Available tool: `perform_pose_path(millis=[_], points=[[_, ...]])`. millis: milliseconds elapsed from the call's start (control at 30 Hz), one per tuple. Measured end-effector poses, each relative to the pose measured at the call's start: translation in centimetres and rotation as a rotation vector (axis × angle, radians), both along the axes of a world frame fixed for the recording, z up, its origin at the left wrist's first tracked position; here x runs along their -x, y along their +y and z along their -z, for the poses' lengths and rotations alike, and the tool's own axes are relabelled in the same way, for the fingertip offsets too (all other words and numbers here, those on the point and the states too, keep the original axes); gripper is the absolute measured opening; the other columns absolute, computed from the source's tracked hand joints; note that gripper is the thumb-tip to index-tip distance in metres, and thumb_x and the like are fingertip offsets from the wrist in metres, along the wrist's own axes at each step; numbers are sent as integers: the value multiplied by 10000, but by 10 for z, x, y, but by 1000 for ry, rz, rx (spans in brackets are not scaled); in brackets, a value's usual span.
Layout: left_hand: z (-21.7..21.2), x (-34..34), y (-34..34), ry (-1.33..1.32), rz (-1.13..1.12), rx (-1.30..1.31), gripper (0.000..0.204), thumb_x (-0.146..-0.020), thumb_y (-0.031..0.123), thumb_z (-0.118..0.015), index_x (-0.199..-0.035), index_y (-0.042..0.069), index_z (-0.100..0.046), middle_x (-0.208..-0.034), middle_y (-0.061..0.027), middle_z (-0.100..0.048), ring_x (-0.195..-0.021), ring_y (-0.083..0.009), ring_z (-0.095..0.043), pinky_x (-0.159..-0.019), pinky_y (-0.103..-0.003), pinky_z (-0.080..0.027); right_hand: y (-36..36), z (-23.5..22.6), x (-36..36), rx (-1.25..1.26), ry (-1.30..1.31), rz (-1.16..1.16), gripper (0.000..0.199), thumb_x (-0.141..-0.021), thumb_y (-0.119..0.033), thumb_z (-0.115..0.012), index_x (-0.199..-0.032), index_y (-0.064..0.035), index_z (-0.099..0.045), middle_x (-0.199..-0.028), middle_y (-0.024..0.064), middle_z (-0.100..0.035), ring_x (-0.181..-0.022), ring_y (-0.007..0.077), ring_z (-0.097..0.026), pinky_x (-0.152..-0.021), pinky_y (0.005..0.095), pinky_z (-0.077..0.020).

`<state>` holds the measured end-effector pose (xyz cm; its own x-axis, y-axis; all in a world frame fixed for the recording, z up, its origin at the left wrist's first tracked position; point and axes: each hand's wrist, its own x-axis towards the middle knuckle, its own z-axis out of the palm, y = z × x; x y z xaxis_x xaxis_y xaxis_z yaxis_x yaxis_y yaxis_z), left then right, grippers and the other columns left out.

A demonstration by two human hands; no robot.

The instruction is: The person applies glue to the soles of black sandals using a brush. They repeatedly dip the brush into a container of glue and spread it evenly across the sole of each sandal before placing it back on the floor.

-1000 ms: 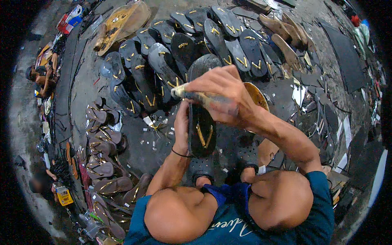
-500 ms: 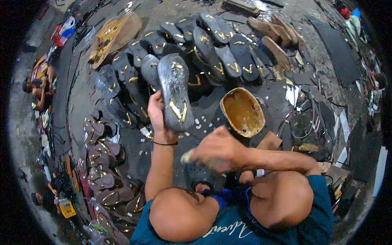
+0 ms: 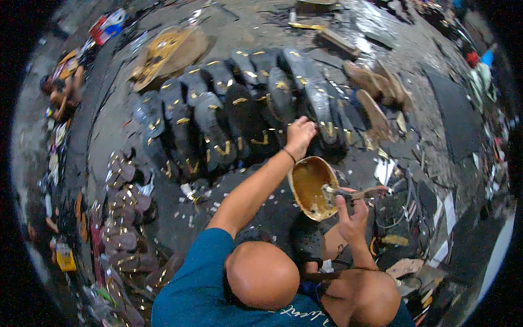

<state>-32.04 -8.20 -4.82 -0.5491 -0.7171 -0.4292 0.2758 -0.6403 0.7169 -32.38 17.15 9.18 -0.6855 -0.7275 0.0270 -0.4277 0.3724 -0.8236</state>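
Observation:
My right hand [image 3: 354,215] grips a brush [image 3: 362,193] by its wooden handle. The brush's pale bristle end dips into a bowl [image 3: 292,180] of amber, glue-like liquid. My left hand [image 3: 301,139], a dark band on its wrist, reaches past the bowl to the rows of dark shoe soles. Its fingers are curled beside the lower end of a dark sole [image 3: 322,106]; whether they hold it is hidden. A wet-looking sole [image 3: 211,117] lies among the others to the left, gold strap ends showing on its face.
Brown strapped sandals [image 3: 122,218] are crowded at the left. Brown shoe forms [image 3: 376,117] lie right of the soles, by a flat black sheet [image 3: 451,111]. A yellow-stained board [image 3: 160,52] sits at far left. Another person [image 3: 62,95] is at the left edge.
My left hand has let go of the wet sole, now lying in the row, and moved right. My right hand has carried the brush to the bowl. The view has shifted.

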Motion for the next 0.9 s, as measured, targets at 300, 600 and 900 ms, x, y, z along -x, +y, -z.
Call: perform_pose_path(millis=[300, 600, 900], points=[[-61, -298, 58, -244, -356, 215, 300, -943, 118, -567, -1207, -22, -540, -1123, -118, -638, -978, -168, -631, -826, -299, -534, -39, 50, -31, 116, -233, -248, 220, -913, -140, -604, -1086, -4, -612, -1012, 102, -635, -920, 197, -586, -852, 331, -460], [-55, -547, -70, -1427, -622, 808, 435, -840, 149, -650, -1235, 23, -517, -1143, -171, -630, -1057, -286, -613, -927, -377, -465, -54, 56, -27, -34, -94, -397, 220, -936, -148, -592, -1080, 18, -595, -977, 67, -620, -891, 146, -567, -822, 287, -455], [-15, -626, -221, -1742, -622, 141, 1141, -635, 518, -786, -1452, 84, -118, -1375, -318, -379, -1286, -447, -367, -1080, -472, -284, 32, 63, 117, -432, 183, 112, 275, -946, -201, -590, -1111, 19, -590, -919, 57, -629, -790, 126, -571, -711, 284, -466]])
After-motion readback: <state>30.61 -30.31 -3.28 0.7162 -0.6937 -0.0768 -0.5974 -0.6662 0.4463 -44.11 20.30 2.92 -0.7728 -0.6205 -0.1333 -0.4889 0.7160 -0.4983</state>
